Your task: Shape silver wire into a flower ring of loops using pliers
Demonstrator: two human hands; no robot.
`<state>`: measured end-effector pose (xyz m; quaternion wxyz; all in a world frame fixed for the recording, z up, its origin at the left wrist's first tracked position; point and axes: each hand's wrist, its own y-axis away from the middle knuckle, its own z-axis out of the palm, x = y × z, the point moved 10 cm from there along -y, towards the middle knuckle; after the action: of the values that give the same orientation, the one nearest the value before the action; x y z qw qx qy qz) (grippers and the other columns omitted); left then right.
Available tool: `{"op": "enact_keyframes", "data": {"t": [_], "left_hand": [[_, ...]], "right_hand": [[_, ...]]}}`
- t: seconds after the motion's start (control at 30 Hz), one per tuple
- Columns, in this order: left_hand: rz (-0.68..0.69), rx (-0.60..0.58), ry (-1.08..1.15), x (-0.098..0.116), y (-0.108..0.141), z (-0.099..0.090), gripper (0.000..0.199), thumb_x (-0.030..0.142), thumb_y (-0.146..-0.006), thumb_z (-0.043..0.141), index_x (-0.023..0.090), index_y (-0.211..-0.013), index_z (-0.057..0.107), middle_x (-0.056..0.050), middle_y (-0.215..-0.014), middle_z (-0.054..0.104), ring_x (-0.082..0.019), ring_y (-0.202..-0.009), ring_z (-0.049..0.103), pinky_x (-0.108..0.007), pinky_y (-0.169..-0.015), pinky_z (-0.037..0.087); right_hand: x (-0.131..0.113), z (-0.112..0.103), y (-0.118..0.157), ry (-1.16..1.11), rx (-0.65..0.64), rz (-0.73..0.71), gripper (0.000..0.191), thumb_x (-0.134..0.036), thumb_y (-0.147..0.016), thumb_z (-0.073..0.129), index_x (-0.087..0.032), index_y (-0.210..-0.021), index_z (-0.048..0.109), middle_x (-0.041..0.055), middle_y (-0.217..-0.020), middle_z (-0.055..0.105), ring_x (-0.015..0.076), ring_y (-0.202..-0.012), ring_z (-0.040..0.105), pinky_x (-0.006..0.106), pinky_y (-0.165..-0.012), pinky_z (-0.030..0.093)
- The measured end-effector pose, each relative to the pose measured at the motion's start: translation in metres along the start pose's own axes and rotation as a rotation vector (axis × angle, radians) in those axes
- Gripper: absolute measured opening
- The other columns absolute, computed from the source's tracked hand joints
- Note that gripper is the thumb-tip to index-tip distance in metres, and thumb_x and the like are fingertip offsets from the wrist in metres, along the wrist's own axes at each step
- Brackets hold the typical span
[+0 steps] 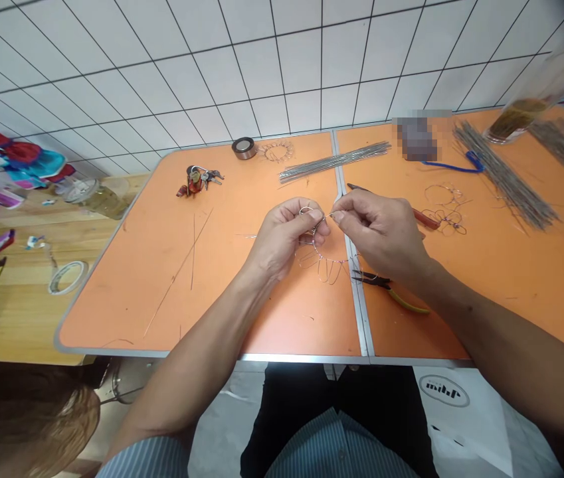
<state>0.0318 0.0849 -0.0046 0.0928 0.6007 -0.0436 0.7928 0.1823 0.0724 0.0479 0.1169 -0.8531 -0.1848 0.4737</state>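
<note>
Between my hands is a thin wire ring [332, 259] with several small wire loops hanging along its rim. My left hand [294, 229] pinches one part of this ring between thumb and fingers. The fingertips of my right hand [378, 229] are pressed together on a wire end, just right of the left thumb. Below the right hand, yellow-handled pliers [401, 300] lie with their dark jaws pointing left. A red-handled tool [426, 219] lies partly hidden behind the right hand. Further right rest looped wire pieces [448, 222].
Along the back of the orange table [127, 279] are keys [202, 179], a tape roll [244, 148] and a wire bundle [335, 162]. Another bundle [508, 176] lies right, near a clear jar [521, 116]. Loose wires [177, 277] lie left. A person's head [27, 418] shows lower left.
</note>
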Motion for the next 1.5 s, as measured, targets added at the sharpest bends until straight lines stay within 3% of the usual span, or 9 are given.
{"op": "enact_keyframes", "data": {"t": [0.2,0.43,0.7,0.9,1.1,1.5], "left_hand": [[-0.067,-0.016,-0.021,-0.007,0.000,0.000,0.022,0.033,-0.079,0.085,0.020,-0.078,0.067,0.000,-0.071,0.072,-0.012,-0.059,0.062,-0.024,-0.059,0.051],[-0.051,0.033,-0.012,-0.007,-0.001,-0.007,0.020,0.031,-0.080,0.085,0.020,-0.077,0.069,-0.001,-0.071,0.071,-0.012,-0.060,0.062,-0.024,-0.058,0.051],[0.012,0.017,-0.102,0.000,0.001,-0.001,0.020,0.031,-0.081,0.083,0.019,-0.075,0.069,-0.001,-0.070,0.070,-0.010,-0.058,0.059,-0.024,-0.058,0.048],[0.082,0.076,-0.151,0.007,0.002,-0.004,0.012,0.026,-0.083,0.082,0.019,-0.084,0.072,-0.001,-0.074,0.074,-0.010,-0.059,0.063,-0.024,-0.060,0.052],[0.105,0.086,-0.217,0.007,0.002,-0.006,0.005,0.017,-0.081,0.078,0.018,-0.080,0.073,-0.001,-0.074,0.076,-0.010,-0.057,0.065,-0.024,-0.057,0.055],[0.111,0.146,-0.266,0.008,0.005,-0.005,0.005,0.016,-0.078,0.075,0.017,-0.076,0.071,-0.001,-0.068,0.074,-0.010,-0.050,0.065,-0.022,-0.050,0.053]], "right_hand": [[-0.001,0.003,-0.001,0.026,-0.037,-0.013,0.016,-0.021,-0.098,0.061,-0.024,-0.084,0.069,-0.0030,-0.065,0.057,0.0139,-0.058,0.042,0.034,-0.061,0.032],[0.006,0.005,-0.004,-0.018,-0.065,0.058,0.009,-0.024,-0.097,0.065,-0.024,-0.088,0.066,-0.0030,-0.069,0.061,0.0145,-0.060,0.047,0.034,-0.061,0.032],[0.001,0.011,0.000,-0.002,-0.076,-0.010,0.017,-0.020,-0.096,0.058,-0.024,-0.080,0.061,-0.0034,-0.064,0.052,0.0144,-0.059,0.040,0.035,-0.061,0.029],[0.005,0.008,-0.001,-0.008,-0.015,0.029,0.016,-0.023,-0.097,0.061,-0.023,-0.082,0.064,-0.0047,-0.061,0.050,0.0141,-0.058,0.040,0.035,-0.062,0.029],[0.006,0.007,-0.002,-0.028,-0.010,0.056,0.017,-0.024,-0.098,0.062,-0.023,-0.081,0.065,-0.0043,-0.060,0.051,0.0146,-0.058,0.042,0.035,-0.061,0.029],[0.001,0.007,0.001,-0.028,0.033,-0.014,0.016,-0.020,-0.097,0.060,-0.022,-0.082,0.068,-0.0046,-0.061,0.051,0.0137,-0.058,0.042,0.034,-0.062,0.030]]}}
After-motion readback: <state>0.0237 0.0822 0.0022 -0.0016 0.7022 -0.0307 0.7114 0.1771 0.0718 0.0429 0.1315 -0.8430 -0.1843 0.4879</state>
